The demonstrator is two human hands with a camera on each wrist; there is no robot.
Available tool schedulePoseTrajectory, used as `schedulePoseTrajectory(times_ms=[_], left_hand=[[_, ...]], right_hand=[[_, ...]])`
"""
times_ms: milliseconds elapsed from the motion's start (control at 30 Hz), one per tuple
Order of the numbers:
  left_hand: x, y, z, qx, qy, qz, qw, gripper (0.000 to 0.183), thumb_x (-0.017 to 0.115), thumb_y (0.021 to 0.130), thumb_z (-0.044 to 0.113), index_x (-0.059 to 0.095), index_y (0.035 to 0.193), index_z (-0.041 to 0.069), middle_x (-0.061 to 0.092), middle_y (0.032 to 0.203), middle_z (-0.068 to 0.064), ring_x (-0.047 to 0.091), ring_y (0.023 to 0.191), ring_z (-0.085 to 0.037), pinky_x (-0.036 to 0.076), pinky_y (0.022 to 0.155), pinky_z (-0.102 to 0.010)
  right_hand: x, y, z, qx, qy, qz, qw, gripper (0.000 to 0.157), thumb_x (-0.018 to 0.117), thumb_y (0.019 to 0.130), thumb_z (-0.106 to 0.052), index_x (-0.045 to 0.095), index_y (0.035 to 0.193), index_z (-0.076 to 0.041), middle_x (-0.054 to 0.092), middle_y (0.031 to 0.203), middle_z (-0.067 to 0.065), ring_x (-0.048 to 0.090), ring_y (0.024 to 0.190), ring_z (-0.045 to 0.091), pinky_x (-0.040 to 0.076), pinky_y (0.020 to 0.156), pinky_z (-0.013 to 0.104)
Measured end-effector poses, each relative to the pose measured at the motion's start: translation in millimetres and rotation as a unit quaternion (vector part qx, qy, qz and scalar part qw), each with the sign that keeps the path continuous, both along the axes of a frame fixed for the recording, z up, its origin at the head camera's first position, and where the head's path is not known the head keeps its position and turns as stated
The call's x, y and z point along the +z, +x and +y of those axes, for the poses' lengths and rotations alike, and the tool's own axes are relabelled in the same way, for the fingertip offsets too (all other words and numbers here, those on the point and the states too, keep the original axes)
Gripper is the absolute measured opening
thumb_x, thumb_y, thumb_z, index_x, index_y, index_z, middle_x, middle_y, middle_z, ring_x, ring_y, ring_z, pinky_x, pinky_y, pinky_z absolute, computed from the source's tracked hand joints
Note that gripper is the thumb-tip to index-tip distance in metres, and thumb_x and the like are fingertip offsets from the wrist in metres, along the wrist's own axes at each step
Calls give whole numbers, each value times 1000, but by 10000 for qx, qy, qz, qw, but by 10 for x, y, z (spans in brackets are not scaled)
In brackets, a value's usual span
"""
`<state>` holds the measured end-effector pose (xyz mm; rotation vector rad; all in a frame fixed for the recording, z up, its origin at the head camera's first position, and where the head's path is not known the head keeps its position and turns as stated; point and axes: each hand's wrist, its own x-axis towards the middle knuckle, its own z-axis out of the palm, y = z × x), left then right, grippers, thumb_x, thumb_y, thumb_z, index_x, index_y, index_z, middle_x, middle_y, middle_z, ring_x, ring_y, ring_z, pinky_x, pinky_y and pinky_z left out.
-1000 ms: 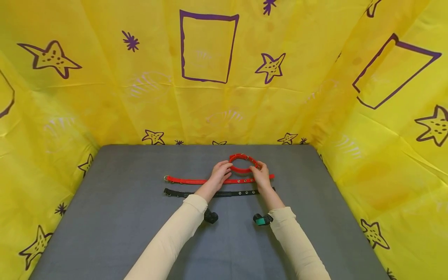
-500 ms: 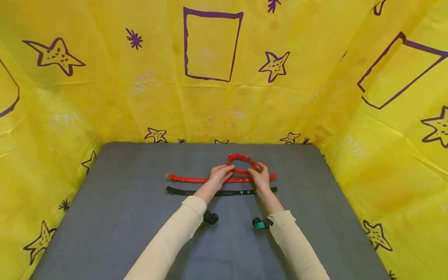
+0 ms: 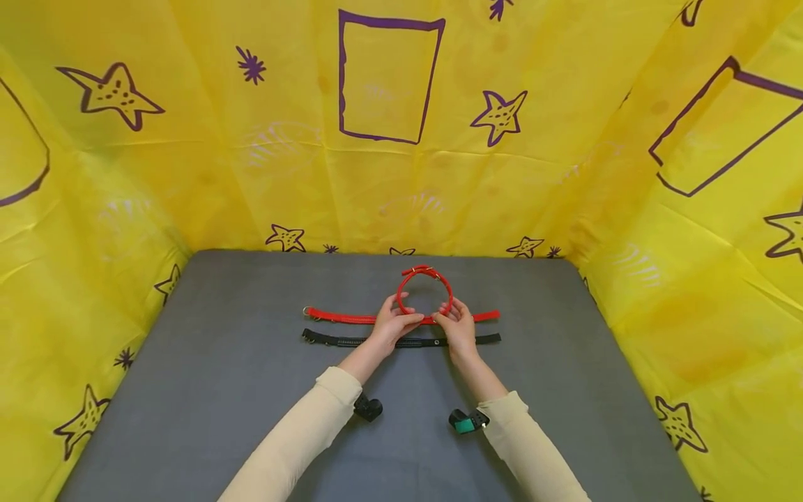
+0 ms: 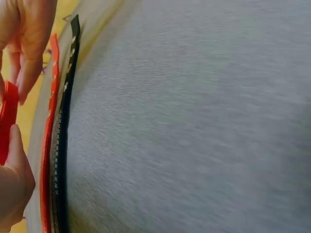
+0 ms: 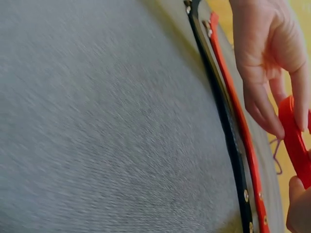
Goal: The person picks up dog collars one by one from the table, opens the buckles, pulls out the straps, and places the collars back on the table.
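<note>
Both hands hold a red collar (image 3: 423,270), buckled into a loop with metal fittings at its far side. My left hand (image 3: 392,325) pinches the loop at its near left, thumb along the near edge. My right hand (image 3: 459,329) grips it at the near right, fingers behind and thumb in front. In the wrist views the red band (image 5: 293,138) spans between the two hands, above the cloth. Below them lie a second red collar (image 3: 341,318), stretched flat, and a black collar (image 3: 323,339) parallel to it, both with eyelets; the hands and forearms partly cover them.
A grey cloth-covered table (image 3: 251,411) lies under everything. Yellow fabric walls (image 3: 389,188) with purple drawings rise at the back and sides. Black wrist straps with devices (image 3: 469,421) hang beneath both forearms.
The looped red collar has tilted up to face me more and come slightly nearer. Both hands have drawn closer together at its near edge. The flat collars stay in place; the head view shifts slightly.
</note>
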<state>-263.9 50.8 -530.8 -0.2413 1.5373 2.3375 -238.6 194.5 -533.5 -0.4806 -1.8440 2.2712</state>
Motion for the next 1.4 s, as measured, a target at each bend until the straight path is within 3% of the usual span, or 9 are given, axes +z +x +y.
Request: schedulePoseTrajectory(times_ms=[133, 300, 433, 567, 767, 933, 1067, 1233, 1400], left_hand=[[-28, 88, -72, 6, 232, 97, 9997, 59, 67, 84, -14, 44, 136, -2, 58, 90, -8, 65, 76, -14, 56, 79, -33], [-58, 199, -159, -23, 453, 94, 9989, 37, 64, 84, -17, 51, 116, -4, 58, 88, -6, 66, 77, -14, 56, 79, -32], [-66, 284, -233, -150, 252, 142, 9995, 29, 65, 84, -15, 53, 106, 0, 59, 88, -6, 68, 81, -15, 56, 81, -32], [-55, 354, -306, -354, -22, 237, 9991, 27, 68, 83, -12, 53, 103, 0, 62, 88, -6, 68, 84, -15, 55, 84, -33], [-66, 438, -460, -789, -269, 409, 9957, 24, 73, 83, -6, 56, 100, -1, 68, 90, -7, 68, 82, -16, 54, 86, -36], [-82, 518, -627, -1219, -602, 498, 9895, 20, 76, 82, -2, 60, 92, 4, 70, 93, -9, 69, 87, -19, 54, 87, -40], [-22, 585, -739, -1485, -1041, 754, 9805, 22, 78, 81, 1, 60, 93, 2, 71, 94, -7, 69, 88, -19, 55, 82, -35], [4, 631, -819, -1625, -1211, 954, 9746, 25, 78, 81, 2, 58, 95, 1, 71, 95, -9, 69, 92, -21, 55, 80, -31], [-17, 673, -869, -1587, -1258, 1079, 9733, 27, 80, 80, 3, 57, 94, 3, 71, 95, -9, 69, 93, -23, 55, 79, -30]], right_hand=[[4, 78, -27, 169, -312, 38, 9994, 59, 63, 82, 15, 39, 136, 13, 52, 123, 29, 58, 104, 26, 51, 77, 17], [3, 169, -33, 515, -506, -98, 9973, 55, 66, 83, 12, 42, 132, 11, 61, 108, 16, 62, 87, 12, 52, 70, 20], [-2, 250, -39, 765, -700, -139, 9945, 46, 65, 83, 14, 44, 124, 10, 62, 100, 10, 63, 85, 12, 53, 73, 21], [2, 328, -37, 1007, -826, -117, 9914, 35, 63, 84, 15, 48, 114, 8, 63, 101, 13, 64, 86, 14, 54, 79, 24], [17, 426, -3, 1589, -439, -257, 9860, 27, 68, 85, 8, 52, 105, 1, 63, 107, 20, 65, 84, 14, 54, 78, 25], [5, 515, 33, 2229, -163, -367, 9740, 26, 71, 83, 7, 51, 95, -5, 65, 98, 11, 66, 85, 12, 55, 77, 26], [-4, 572, 79, 2673, 134, -371, 9628, 24, 73, 84, 2, 54, 96, -5, 67, 96, 6, 66, 86, 12, 54, 76, 27], [13, 602, 112, 2983, 541, -261, 9526, 23, 76, 84, -4, 58, 98, -2, 68, 96, 4, 64, 84, 12, 51, 72, 27], [61, 627, 101, 3015, 797, -207, 9499, 31, 76, 83, -2, 58, 107, 7, 68, 101, 12, 64, 86, 13, 52, 74, 26]])
